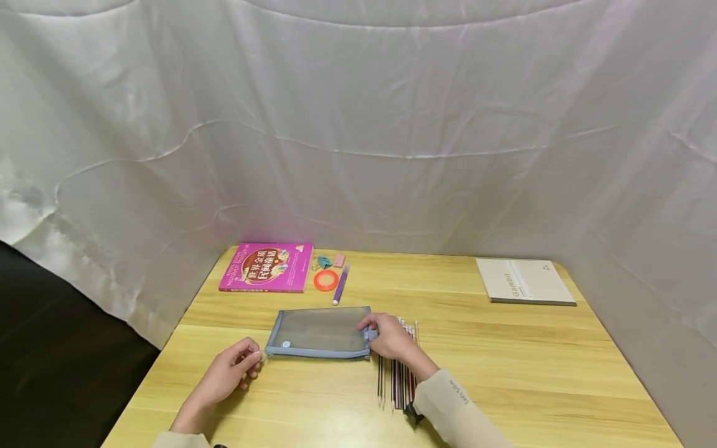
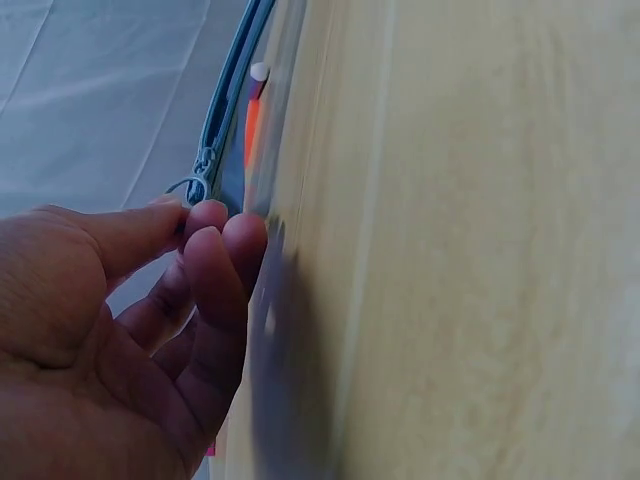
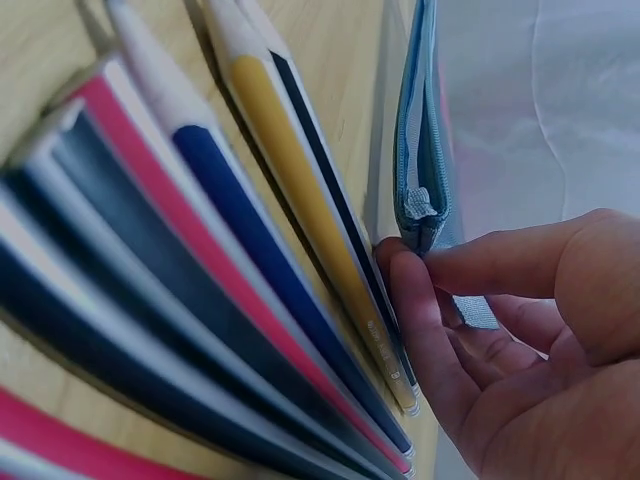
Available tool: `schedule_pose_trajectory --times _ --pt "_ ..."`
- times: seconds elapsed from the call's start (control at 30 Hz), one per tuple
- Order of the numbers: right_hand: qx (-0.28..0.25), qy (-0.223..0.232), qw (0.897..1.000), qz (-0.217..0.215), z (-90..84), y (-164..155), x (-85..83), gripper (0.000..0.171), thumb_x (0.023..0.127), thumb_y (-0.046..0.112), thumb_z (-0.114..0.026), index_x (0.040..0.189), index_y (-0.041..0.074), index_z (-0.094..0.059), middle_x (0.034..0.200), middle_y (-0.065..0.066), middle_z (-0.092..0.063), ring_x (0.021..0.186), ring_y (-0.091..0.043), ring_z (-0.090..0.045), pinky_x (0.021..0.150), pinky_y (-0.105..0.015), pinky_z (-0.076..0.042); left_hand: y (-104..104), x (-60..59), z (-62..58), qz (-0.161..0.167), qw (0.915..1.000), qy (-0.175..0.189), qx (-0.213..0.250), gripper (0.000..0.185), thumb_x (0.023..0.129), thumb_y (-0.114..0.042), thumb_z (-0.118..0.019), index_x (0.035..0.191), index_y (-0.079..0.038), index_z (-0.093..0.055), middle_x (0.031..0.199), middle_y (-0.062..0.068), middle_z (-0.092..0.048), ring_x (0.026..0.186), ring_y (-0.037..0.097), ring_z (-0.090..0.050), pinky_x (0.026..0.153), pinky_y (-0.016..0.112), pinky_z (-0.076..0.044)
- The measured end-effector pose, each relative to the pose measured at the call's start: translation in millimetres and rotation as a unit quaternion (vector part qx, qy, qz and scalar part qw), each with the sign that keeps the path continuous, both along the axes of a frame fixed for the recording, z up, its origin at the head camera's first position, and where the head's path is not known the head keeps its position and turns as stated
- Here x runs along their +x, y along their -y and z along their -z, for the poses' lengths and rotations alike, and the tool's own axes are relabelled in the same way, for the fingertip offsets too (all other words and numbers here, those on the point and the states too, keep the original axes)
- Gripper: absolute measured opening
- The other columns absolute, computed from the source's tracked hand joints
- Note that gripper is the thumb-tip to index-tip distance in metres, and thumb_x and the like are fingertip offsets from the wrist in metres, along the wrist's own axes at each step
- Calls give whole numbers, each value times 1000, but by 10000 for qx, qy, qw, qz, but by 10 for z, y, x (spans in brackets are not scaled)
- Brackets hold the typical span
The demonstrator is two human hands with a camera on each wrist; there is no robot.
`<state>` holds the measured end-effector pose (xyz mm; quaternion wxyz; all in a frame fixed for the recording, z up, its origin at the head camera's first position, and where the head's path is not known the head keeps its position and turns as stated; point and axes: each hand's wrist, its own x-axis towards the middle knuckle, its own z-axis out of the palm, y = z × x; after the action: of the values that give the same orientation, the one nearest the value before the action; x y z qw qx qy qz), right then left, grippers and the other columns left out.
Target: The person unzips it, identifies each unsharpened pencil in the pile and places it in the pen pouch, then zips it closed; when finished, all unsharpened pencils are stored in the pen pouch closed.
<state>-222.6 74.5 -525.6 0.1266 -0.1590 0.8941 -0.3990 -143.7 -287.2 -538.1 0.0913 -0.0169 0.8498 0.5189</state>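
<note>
Head view: hands pinch both ends of a flat rectangular grey mesh pouch (image 1: 319, 331).

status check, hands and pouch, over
Left hand pinches zipper pull at pouch's left end. Right hand pinches pouch at its right end. Pouch flat on table; pens under right wrist.

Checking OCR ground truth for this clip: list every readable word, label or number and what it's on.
"Gambol": cover of the grey notebook, far right of the table.
"世界金奖 民间童话": large title on the pink book; its smaller lines are too small to read.
Small lettering on the right sleeve: too blurred to read.
Round white label on the blue mesh pouch: unreadable.
Print on the yellow pencil, right wrist view: blurred.
</note>
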Motion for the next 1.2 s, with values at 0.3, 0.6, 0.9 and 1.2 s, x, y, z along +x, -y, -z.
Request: schedule_pose_trajectory --times 0.3,0.6,0.9,1.2 --pt "-203 141 9996 105 -11 -42 1 47 75 -19 -67 113 9 -72 102 -8 -60 87 -22 -55 63 -26 -53 -15 -42 22 -181 9998 119 -11 12 107 -17 -56 101 -8 -60 85 9 -62 72 17 -58 52 27 -54" --pt "-216 166 9996 95 -16 -24 6 46 76 -19 -67 113 8 -73 100 -8 -59 86 -22 -53 61 -26 -48 52 -7 37 -357 9992 146 -89 11 107 -17 -56 101 -8 -61 85 10 -61 72 17 -58 51 29 -55" --pt "-208 175 9996 79 -36 -13 6 46 76 -20 -66 113 8 -73 98 -8 -59 85 -22 -53 61 -26 -47 53 -7 43 -394 9991 128 -42 11 107 -17 -57 102 -8 -61 87 10 -61 71 17 -58 51 29 -55" --pt "-168 165 9997 101 -20 -10 15 47 76 -20 -66 113 9 -73 98 -7 -58 83 -22 -52 58 -24 -45 34 -4 43 -425 9990 135 -47 12 107 -16 -57 100 -7 -61 84 10 -61 68 17 -57 50 28 -55"
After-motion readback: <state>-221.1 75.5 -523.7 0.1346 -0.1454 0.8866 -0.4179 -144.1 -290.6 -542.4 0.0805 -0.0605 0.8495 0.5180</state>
